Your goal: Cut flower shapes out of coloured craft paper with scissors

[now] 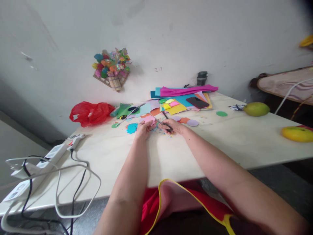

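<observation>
My left hand (144, 129) is closed on a pink paper flower (149, 120) with a scalloped edge, held above the middle of the table. My right hand (174, 126) grips black-handled scissors (167, 127), whose blades point left toward the pink paper. Whether the blades touch the paper I cannot tell. Just left of my left hand lies a blue scalloped paper flower (132, 128). Beyond my right hand rest an orange paper flower (184, 120) and a lilac paper circle (193, 122). Small paper scraps (161, 131) are scattered under both hands.
Coloured paper sheets (178, 107) and a phone (197, 102) lie toward the wall. Another pair of scissors (134, 109) is near a red plastic bag (91, 113). Left, a power strip (52, 153) trails cables. Mangoes (256, 109) sit at the right. Paper flowers (112, 67) hang on the wall.
</observation>
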{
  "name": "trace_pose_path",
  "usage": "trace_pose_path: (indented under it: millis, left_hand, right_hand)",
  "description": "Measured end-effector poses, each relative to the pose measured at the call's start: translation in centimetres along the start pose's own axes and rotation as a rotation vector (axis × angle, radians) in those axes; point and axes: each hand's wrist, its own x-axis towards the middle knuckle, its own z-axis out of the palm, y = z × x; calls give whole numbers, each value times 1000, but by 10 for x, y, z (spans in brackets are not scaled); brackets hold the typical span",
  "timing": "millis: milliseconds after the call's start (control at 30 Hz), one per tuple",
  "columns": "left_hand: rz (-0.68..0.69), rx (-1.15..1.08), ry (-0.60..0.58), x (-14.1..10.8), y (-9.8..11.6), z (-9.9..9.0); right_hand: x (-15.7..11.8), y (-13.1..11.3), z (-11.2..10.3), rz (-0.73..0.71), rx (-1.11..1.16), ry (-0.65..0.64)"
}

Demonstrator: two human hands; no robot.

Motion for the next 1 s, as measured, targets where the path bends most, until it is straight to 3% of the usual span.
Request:
trace_pose_path:
  millis: [1000]
  left_hand:
    - [-10, -3, -1, -2, 2, 1]
  right_hand:
    - [2, 1, -1, 15, 32, -6]
